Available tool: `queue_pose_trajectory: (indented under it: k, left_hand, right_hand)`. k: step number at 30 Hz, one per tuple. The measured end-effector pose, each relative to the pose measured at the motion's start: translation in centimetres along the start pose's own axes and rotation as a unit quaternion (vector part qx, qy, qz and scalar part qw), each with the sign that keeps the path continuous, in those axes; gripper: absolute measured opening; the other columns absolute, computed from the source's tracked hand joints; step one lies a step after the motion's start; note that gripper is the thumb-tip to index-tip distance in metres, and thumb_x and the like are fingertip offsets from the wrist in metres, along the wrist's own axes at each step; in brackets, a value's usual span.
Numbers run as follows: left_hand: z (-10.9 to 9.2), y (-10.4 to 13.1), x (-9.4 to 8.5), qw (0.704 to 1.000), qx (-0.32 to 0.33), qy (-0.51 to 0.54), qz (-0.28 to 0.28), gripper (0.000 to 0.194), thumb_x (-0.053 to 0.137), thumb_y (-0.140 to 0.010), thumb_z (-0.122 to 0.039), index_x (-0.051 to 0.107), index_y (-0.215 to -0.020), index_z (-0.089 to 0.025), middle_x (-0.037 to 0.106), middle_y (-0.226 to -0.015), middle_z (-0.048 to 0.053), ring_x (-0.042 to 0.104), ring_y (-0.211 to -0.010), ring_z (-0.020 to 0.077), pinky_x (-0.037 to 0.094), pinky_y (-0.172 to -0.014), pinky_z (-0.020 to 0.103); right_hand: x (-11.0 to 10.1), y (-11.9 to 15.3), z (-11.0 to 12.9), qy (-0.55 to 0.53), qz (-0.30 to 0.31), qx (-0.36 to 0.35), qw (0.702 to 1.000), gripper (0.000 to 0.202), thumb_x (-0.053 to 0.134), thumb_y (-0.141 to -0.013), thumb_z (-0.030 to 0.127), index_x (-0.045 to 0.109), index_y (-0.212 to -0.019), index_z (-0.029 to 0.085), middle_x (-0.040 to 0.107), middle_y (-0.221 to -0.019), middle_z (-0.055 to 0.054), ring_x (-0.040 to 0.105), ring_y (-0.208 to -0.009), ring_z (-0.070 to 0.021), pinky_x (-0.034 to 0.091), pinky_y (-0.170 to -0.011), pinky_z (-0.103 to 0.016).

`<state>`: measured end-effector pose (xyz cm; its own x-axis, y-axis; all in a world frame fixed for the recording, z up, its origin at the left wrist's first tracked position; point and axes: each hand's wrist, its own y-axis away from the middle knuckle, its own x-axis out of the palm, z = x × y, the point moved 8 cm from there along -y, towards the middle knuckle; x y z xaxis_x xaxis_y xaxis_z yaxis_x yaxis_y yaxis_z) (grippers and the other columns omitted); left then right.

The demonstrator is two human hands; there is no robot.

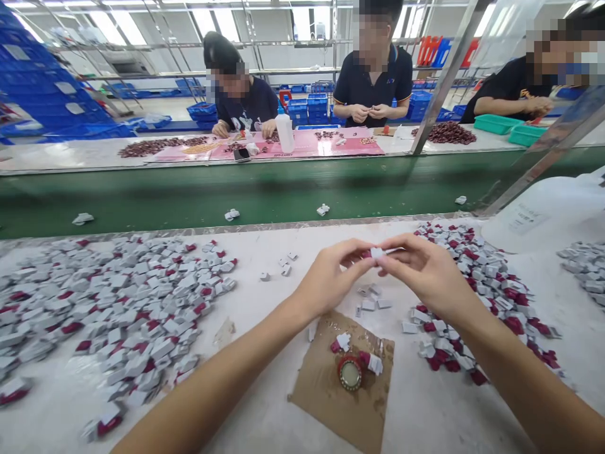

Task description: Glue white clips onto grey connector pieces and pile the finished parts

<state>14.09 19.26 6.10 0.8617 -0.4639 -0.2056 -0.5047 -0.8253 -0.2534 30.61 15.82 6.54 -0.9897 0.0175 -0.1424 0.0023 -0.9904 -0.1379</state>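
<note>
Two bare forearms (236,366) ran up from the lower edge, nearest the camera.

Item: left hand (326,280) and right hand (432,277), raised above the counter (258,258). Their fingers (352,246) were drawn to a close pinch, thumbs below, tips almost meeting.

Item: one small white-and-red piece (377,252), gripped at the fingertips of both hands, its white part between the thumb tips, its dark red end toward the left hand.

Item: square of brown cardboard (316,381), wet in patches, nearer the camera than the hands. On it stood a round cap with a red rim (350,373), with two joined pieces (375,364) just beside it.

Item: loose white pieces (373,304), scattered between the hands and the cardboard.

Item: large heap of white and dark red pieces (155,309), to the left; a second heap (501,290), partly behind the right forearm.

Item: white jug (529,214), at the right, beyond the second heap.

Item: green belt (278,189), past the counter, bearing a few white pieces. Three people worked on its far side.
</note>
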Motion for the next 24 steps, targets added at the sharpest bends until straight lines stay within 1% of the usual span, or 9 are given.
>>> queue_pose_trajectory:
  k: [6, 8, 10, 12, 14, 15, 18, 21, 24]
  left_hand:
    - [1.5, 7.9, 3.3, 0.959, -0.219, 0.164, 0.070, 0.028, 0.085, -0.096, -0.045, 0.078, -0.107, -0.020, 0.082, -0.098, 0.007, 0.076, -0.083, 0.0230, 0.059, -0.079, 0.036]
    - [1.5, 9.7, 3.6, 0.954, -0.248, 0.145, 0.084, 0.030, 0.082, -0.099, -0.049, 0.077, -0.109, -0.020, 0.082, -0.096, 0.007, 0.076, -0.082, 0.0235, 0.059, -0.079, 0.037]
    - [1.5, 10.4, 1.7, 0.975, -0.217, 0.029, 0.048, 0.029, 0.076, -0.103, -0.048, 0.078, -0.113, -0.021, 0.081, -0.101, 0.008, 0.076, -0.092, 0.0266, 0.060, -0.089, 0.042]
    - [1.6, 10.7, -2.5, 0.973, -0.161, -0.146, -0.074, 0.027, 0.073, -0.103, -0.043, 0.076, -0.119, -0.021, 0.079, -0.115, 0.011, 0.074, -0.109, 0.0315, 0.058, -0.103, 0.048]
    - [2.0, 11.5, -7.2, 0.919, -0.132, -0.299, -0.222, 0.031, 0.072, -0.099, -0.036, 0.071, -0.125, -0.019, 0.072, -0.129, 0.017, 0.070, -0.124, 0.0374, 0.054, -0.113, 0.055]
    - [2.6, 11.9, -9.0, 0.888, -0.134, -0.351, -0.264, 0.035, 0.074, -0.096, -0.034, 0.069, -0.126, -0.017, 0.069, -0.132, 0.020, 0.068, -0.129, 0.0401, 0.052, -0.115, 0.058]
    - [4.6, 12.2, -11.9, 0.850, -0.139, -0.416, -0.293, 0.031, 0.073, -0.094, -0.032, 0.065, -0.120, -0.017, 0.070, -0.129, 0.021, 0.070, -0.122, 0.0415, 0.055, -0.109, 0.059]
    - [5.8, 12.0, -12.5, 0.859, -0.136, -0.409, -0.277, 0.014, 0.063, -0.098, -0.031, 0.064, -0.108, -0.021, 0.075, -0.109, 0.014, 0.074, -0.099, 0.0354, 0.058, -0.096, 0.053]
    - [5.9, 12.0, -12.3, 0.865, -0.129, -0.401, -0.273, 0.012, 0.059, -0.098, -0.030, 0.065, -0.104, -0.023, 0.077, -0.102, 0.011, 0.074, -0.093, 0.0326, 0.058, -0.093, 0.049]
  right_hand:
    - [1.3, 6.9, 0.2, 0.122, 0.090, -0.006, 0.988, 0.023, 0.085, -0.102, 0.050, 0.088, -0.106, 0.028, 0.087, -0.101, -0.006, 0.086, -0.090, -0.0242, 0.072, -0.080, -0.030]
    - [1.6, 8.6, 0.1, 0.141, 0.094, -0.016, 0.985, 0.020, 0.081, -0.105, 0.049, 0.089, -0.107, 0.030, 0.087, -0.098, -0.005, 0.085, -0.085, -0.0232, 0.070, -0.076, -0.029]
    - [1.4, 10.0, -0.3, 0.149, 0.075, -0.018, 0.986, 0.021, 0.079, -0.107, 0.049, 0.090, -0.109, 0.031, 0.086, -0.095, -0.005, 0.083, -0.082, -0.0233, 0.069, -0.071, -0.028]
    - [0.7, 11.2, -1.1, 0.142, 0.037, 0.001, 0.989, 0.022, 0.079, -0.106, 0.050, 0.091, -0.111, 0.031, 0.086, -0.098, -0.006, 0.083, -0.084, -0.0247, 0.070, -0.071, -0.030]
    - [0.2, 12.1, -1.8, 0.123, 0.003, 0.019, 0.992, 0.022, 0.082, -0.104, 0.050, 0.092, -0.111, 0.032, 0.087, -0.106, -0.007, 0.085, -0.091, -0.0264, 0.072, -0.075, -0.031]
    - [0.3, 12.4, -2.0, 0.113, -0.003, 0.021, 0.993, 0.020, 0.083, -0.103, 0.049, 0.092, -0.110, 0.032, 0.088, -0.108, -0.007, 0.085, -0.093, -0.0266, 0.073, -0.078, -0.031]
    - [1.3, 13.0, -2.0, 0.103, -0.001, 0.005, 0.995, 0.013, 0.083, -0.103, 0.041, 0.092, -0.109, 0.034, 0.089, -0.106, -0.004, 0.087, -0.091, -0.0244, 0.074, -0.078, -0.028]
    - [2.8, 13.3, -1.6, 0.112, 0.007, -0.022, 0.993, 0.012, 0.081, -0.104, 0.032, 0.092, -0.108, 0.035, 0.090, -0.103, -0.002, 0.087, -0.088, -0.0226, 0.072, -0.073, -0.026]
    - [3.8, 13.8, -1.3, 0.120, 0.012, -0.050, 0.991, 0.014, 0.080, -0.102, 0.026, 0.091, -0.106, 0.033, 0.090, -0.100, -0.002, 0.087, -0.085, -0.0228, 0.072, -0.070, -0.027]
